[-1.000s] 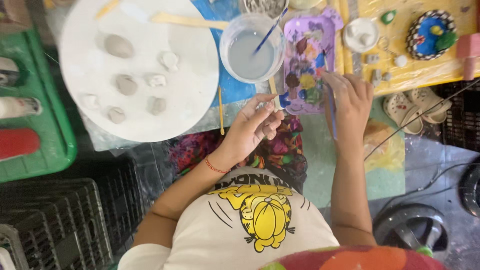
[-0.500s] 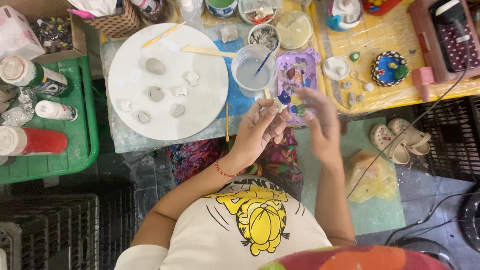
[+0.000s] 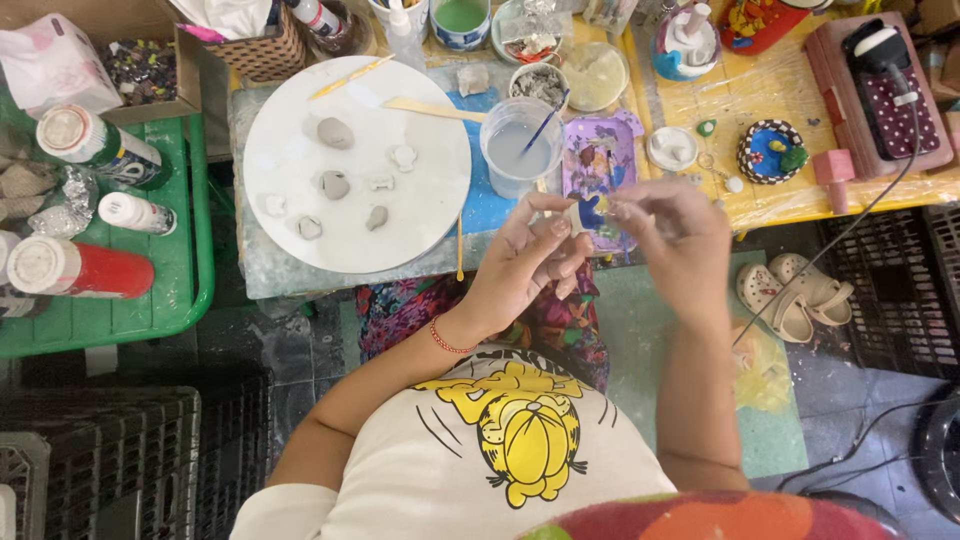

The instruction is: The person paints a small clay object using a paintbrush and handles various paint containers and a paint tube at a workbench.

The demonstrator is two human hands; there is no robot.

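I see both hands raised above the near edge of the surface [image 3: 300, 285], just in front of the purple plastic paint palette [image 3: 598, 170]. My left hand [image 3: 525, 260] has its fingers loosely curled, thumb and forefinger pinching a small white piece dabbed with blue paint [image 3: 588, 212], likely a bit of dried clay. My right hand [image 3: 672, 225] is blurred; its fingers are drawn together near the piece as if on a thin brush, but I cannot tell for sure what they grip

I judge the little piece to be very light, stiff and brittle, so a hard squeeze could chip it. The blue part looks wet and would smear, so the place to hold it is by the bare white edges, with fingertips only

Behind the hands stands a clear plastic cup of cloudy grey water [image 3: 520, 145] with a blue-handled brush [image 3: 547, 122] in it. To the left lies a round white board [image 3: 420, 215] carrying several small grey and white clay pieces [image 3: 335, 133], well apart from each other. A thin yellow stick [image 3: 460, 245] lies just beside the board. On the yellow-covered part to the right sits a small round painted dish in blue [image 3: 770, 150]
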